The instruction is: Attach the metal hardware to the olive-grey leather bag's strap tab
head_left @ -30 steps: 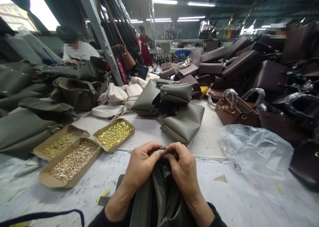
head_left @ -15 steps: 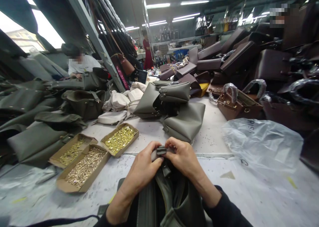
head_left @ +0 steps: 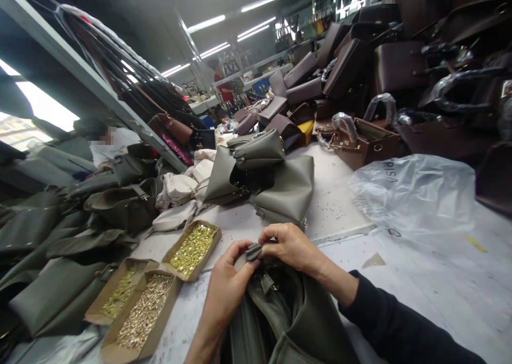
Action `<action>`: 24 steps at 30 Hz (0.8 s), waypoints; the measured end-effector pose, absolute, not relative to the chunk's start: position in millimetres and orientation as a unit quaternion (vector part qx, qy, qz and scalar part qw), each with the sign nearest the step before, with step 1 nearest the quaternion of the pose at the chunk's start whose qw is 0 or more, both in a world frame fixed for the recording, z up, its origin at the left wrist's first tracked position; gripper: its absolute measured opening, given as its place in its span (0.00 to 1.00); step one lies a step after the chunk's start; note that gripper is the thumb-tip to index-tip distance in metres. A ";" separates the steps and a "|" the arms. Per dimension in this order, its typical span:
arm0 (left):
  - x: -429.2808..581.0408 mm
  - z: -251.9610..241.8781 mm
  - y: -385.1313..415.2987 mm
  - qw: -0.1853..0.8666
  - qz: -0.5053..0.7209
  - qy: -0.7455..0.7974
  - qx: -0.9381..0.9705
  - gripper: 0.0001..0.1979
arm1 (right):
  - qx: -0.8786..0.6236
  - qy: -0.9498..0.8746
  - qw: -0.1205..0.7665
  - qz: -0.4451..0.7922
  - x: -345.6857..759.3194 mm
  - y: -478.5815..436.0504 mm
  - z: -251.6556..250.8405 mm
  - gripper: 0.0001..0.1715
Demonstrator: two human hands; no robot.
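A grey-green bag point(head_left: 320, 316) lies open in front of me, with its zip and dark inside showing. My left hand point(head_left: 228, 281) pinches a small folded grey-green strap piece point(head_left: 253, 251) at the bag's upper edge, thumb and fingers pressed on it. From the right, my right hand point(head_left: 294, 247) holds the same strap piece, its thumb and fingertips closed around that end. A short zip tab point(head_left: 267, 284) hangs just below the fingers.
Three cardboard trays of small metal parts stand at left, one with gold pieces point(head_left: 194, 249). Green bags point(head_left: 284, 188) lie ahead, a clear plastic bag point(head_left: 420, 193) at right. Brown bags point(head_left: 364, 140) pile behind. Another person point(head_left: 114, 145) sits at far left.
The view has tilted and shifted, so the trays sit lower. Both hands keep hold of the strap piece, which looks slightly turned. My right forearm reaches in more from the side.
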State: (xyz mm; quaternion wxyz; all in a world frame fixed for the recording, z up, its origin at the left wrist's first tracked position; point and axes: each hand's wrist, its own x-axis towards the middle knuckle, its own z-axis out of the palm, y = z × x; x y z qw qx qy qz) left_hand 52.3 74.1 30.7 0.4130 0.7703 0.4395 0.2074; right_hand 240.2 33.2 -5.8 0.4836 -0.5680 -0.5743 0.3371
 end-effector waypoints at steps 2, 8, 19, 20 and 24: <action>53.1 30.4 74.3 0.405 0.207 0.442 0.773 0.14 | -0.577 -0.593 0.477 0.297 241.2 31.5 -7.6 0.07; 54.2 31.2 76.8 0.411 0.189 0.441 0.775 0.14 | -0.577 -0.595 0.449 0.334 245.2 33.7 -11.2 0.04; 50.2 26.3 79.2 0.407 0.200 0.449 0.770 0.16 | -0.527 -0.573 0.466 0.421 245.1 41.2 -19.4 0.02; 50.0 26.0 80.0 0.415 0.200 0.451 0.765 0.16 | -0.509 -0.557 0.473 0.455 245.1 42.4 -21.1 0.01; 49.3 24.3 84.7 0.495 0.201 0.449 0.716 0.19 | -0.447 -0.504 0.483 0.560 244.8 48.2 -30.6 0.09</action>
